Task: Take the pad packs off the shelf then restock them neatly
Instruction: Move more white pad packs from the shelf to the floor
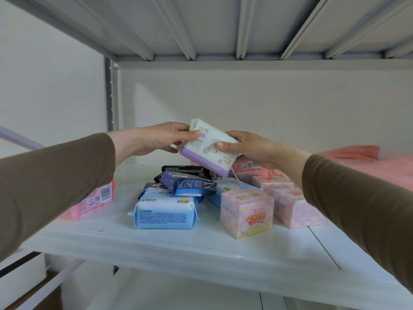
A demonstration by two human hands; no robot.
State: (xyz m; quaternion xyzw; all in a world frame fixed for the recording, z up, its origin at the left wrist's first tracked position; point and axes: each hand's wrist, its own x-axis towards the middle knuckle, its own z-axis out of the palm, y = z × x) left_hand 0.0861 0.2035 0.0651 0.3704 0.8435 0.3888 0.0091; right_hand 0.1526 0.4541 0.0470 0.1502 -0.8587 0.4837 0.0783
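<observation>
A white and purple pad pack [206,147] is held tilted in the air above the pile of packs [178,193] on the white shelf [201,249]. The left hand [161,139] pinches its upper left end, thumb on the front. The right hand [250,148] grips its right side, fingers [223,145] curled round it.

Pink box [247,212], 5 o'clock of centre: cartoon logo, "LOVE ME" partly legible beneath. Pink pack [96,201], 8 o'clock: barcode and QR code, digits unreadable. Blue pack [164,209]: fine print too small.
</observation>
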